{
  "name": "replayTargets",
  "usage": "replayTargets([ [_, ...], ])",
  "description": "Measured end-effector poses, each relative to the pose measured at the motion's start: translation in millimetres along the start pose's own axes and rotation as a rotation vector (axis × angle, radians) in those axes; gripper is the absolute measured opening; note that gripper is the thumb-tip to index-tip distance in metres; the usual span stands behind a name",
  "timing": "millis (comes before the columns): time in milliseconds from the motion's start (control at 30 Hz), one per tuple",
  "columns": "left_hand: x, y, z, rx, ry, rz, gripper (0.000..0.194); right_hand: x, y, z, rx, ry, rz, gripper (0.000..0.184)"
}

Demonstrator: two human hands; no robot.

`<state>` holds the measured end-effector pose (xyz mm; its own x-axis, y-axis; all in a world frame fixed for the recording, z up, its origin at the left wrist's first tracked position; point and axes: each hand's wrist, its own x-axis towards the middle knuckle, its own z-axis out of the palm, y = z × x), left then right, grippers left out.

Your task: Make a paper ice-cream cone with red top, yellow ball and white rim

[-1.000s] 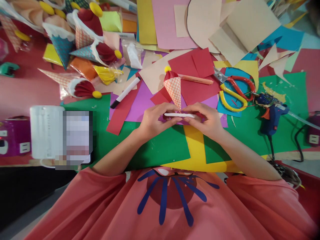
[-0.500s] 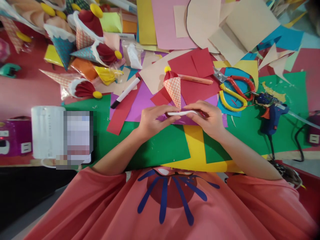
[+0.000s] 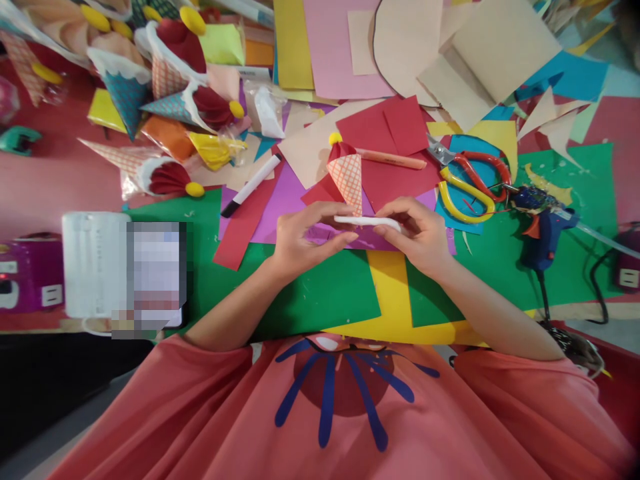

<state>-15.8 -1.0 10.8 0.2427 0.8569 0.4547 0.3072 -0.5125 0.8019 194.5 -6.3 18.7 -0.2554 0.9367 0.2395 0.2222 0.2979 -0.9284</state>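
A flat white strip that looks like soft modelling clay [image 3: 367,221] is held level above the purple paper [image 3: 320,233]. My right hand [image 3: 417,233] pinches its right end between thumb and fingers. Around the left end is my left hand [image 3: 305,237], thumb and fingers apart; the fingertips are close to the strip, and I cannot tell if they touch it. Just beyond lies a small paper ice cream cone [image 3: 347,180] with an orange lattice, a red top and a yellow ball [image 3: 335,139]. Its tip reaches the strip in view.
Red-and-yellow-handled scissors [image 3: 467,177] and a blue glue gun [image 3: 543,230] with its cord lie at right. Markers [image 3: 253,185] lie among paper scraps. Several finished cones [image 3: 170,177] and clay packets [image 3: 215,150] crowd the upper left. A phone [image 3: 157,273] is at left.
My left thumb and fingers have spread apart, loosening from the strip. The strip now shows more of its length and sits slightly higher, still in my right hand.
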Motion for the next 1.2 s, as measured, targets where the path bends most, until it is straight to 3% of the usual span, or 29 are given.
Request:
replayTargets([
  [67,0,-1,2.4,0.006,-0.005,0.039,0.033,0,-1,0,-0.026,-0.021,-0.024,0.009],
  [300,6,3,2.7,0.116,0.034,0.238,0.014,-1,-4,0,-0.039,-0.081,-0.026,0.014],
  [600,5,4,-1.7,0.136,0.014,0.134,0.027,0,-5,-2,-0.054,0.016,0.011,0.011],
  [867,5,2,-3.1,0.178,0.028,0.152,0.015,1,-5,-1,-0.04,0.067,-0.022,0.009],
  [1067,4,-4,-1.8,0.038,-0.013,0.125,0.05,0,-5,-2,0.009,0.069,0.021,0.008],
  [1200,4,-5,1.2,0.016,-0.031,0.166,0.045,-2,-5,-3,-0.001,0.027,-0.015,0.008],
])
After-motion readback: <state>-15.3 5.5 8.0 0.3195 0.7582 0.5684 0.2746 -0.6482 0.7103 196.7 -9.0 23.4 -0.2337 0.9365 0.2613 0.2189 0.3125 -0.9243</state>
